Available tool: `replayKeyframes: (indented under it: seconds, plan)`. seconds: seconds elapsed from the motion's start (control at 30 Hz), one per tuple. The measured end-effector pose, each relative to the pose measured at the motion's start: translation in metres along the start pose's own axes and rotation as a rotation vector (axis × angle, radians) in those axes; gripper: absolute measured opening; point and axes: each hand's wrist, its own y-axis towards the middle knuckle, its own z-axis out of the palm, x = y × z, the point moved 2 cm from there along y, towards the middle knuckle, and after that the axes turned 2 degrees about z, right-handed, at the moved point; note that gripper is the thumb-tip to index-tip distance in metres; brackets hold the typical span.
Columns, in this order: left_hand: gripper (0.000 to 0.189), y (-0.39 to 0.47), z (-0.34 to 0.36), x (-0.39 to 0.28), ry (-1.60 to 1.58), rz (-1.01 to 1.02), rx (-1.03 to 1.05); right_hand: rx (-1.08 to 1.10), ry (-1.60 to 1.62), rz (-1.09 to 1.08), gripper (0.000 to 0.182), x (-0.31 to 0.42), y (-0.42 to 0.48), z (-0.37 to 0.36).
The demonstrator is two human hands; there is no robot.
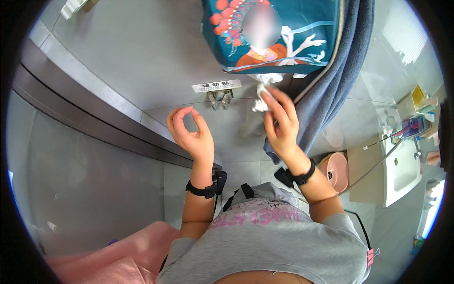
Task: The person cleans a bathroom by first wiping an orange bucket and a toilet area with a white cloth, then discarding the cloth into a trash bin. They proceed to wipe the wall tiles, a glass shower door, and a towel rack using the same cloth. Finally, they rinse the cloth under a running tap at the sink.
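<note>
My right hand (282,124) pinches a crumpled white tissue (261,100) just below a teal printed bag (220,46) on the wall. More white tissue (271,77) pokes out of the bag's lower end; whether it joins the piece in my fingers I cannot tell. My left hand (191,135) is raised in front of the wall, fingers curled and thumb apart, with nothing in it. Between my hands, a metal clip-like holder (220,99) is fixed to the wall under a white sticker (216,85) bearing writing.
A blue-grey towel (349,60) hangs beside the bag, close to my right hand. Further right stand a pink basin (337,172) and a white washbasin (406,174) with a hose (376,163). A dark door-frame rail (106,120) runs along my left; pink cloth (142,245) is behind it.
</note>
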Motion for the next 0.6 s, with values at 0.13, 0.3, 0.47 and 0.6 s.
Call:
replayKeyframes:
  seconds: [0.13, 0.3, 0.47, 0.6]
  plan:
    - [0.014, -0.009, -0.012, 0.011, -0.024, -0.046, 0.026, 0.123, -0.261, -0.28, 0.05, -0.024, 0.022, 0.036]
    - [0.017, -0.018, -0.039, 0.03, 0.021, -0.046, 0.049, 0.409, -0.407, -0.369, 0.05, -0.052, -0.045, 0.06]
    - [0.018, -0.028, -0.049, 0.042, -0.03, -0.137, 0.096, 0.13, -0.156, -0.371, 0.05, -0.031, 0.002, 0.035]
    - [0.019, -0.037, -0.032, 0.032, -0.172, -0.256, 0.2, 0.283, -0.006, -0.485, 0.045, 0.027, 0.048, 0.052]
